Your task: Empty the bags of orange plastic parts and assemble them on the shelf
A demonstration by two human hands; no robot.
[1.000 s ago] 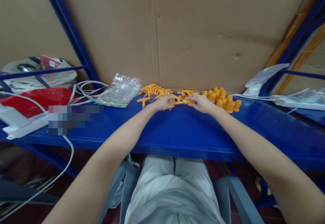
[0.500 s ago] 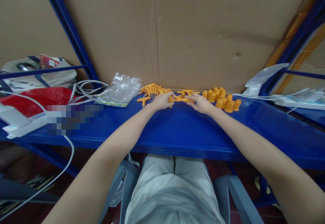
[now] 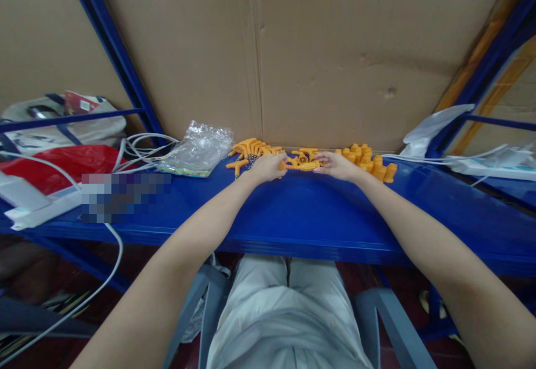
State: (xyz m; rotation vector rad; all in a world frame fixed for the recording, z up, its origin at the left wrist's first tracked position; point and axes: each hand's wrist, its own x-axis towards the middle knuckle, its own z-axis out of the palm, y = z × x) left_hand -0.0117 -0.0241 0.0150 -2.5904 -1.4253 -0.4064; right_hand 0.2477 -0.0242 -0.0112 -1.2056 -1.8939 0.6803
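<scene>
My left hand (image 3: pixel 270 168) is closed around one end of an orange plastic piece with a ribbed, screw-like shaft (image 3: pixel 292 167) pointing right. In line with that shaft lies an orange cylindrical part (image 3: pixel 309 166); I cannot tell whether the two are joined. At its right end my right hand (image 3: pixel 338 166) has thumb and fingers curled, with a bit of orange showing between them. Just left of my left hand lie several orange T-shaped handles (image 3: pixel 237 166) with small chains. Beyond my right hand stand several orange stepped caps (image 3: pixel 366 159).
A clear plastic bag (image 3: pixel 199 148) lies on the blue table (image 3: pixel 301 212) at the left, beside white cables (image 3: pixel 144 140) and a red bag (image 3: pixel 62 165). Tall cardboard (image 3: pixel 259 51) closes off the back. More orange pieces (image 3: pixel 305 151) lie behind my hands. A white power strip (image 3: pixel 494 168) is far right.
My right hand has shifted slightly right and its fingers have curled more upright, uncovering more of the orange cylindrical part. My left hand has stayed nearly in place.
</scene>
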